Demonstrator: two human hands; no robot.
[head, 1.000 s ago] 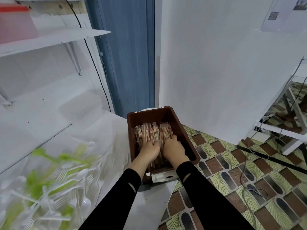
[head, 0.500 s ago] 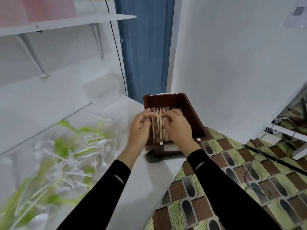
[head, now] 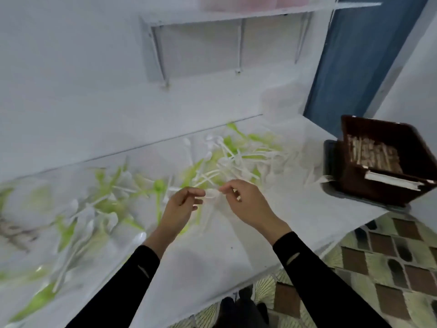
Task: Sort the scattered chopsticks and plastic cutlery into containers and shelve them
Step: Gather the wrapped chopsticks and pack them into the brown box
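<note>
**Cutlery piece pinched between two hands, bin far to the right**

Both hands hover at the middle of the frame above the white worktop [head: 236, 252]. The left hand [head: 181, 209] and the right hand [head: 248, 207] face each other, and each grip looks closed, thumb against forefinger, on one end of a small white cutlery piece [head: 212, 194]. Blur hides whether it is a fork or a spoon. Its long axis runs roughly left to right across the frame, from one grip to the other.

The rest of the plastic cutlery [head: 227, 159], white and green, lies scattered just beyond the fingertips and off towards the lower left. The brown container [head: 354, 185] stands at the right edge of the frame on the worktop's end, tilted in this view and well apart from the hands, with the chopsticks [head: 373, 155] packed inside it. The right hand is the nearer one to it. No open container for cutlery shows, so where the pinched piece should go cannot be told. A wall shelf [head: 260, 13] runs along the top of the frame.
</note>
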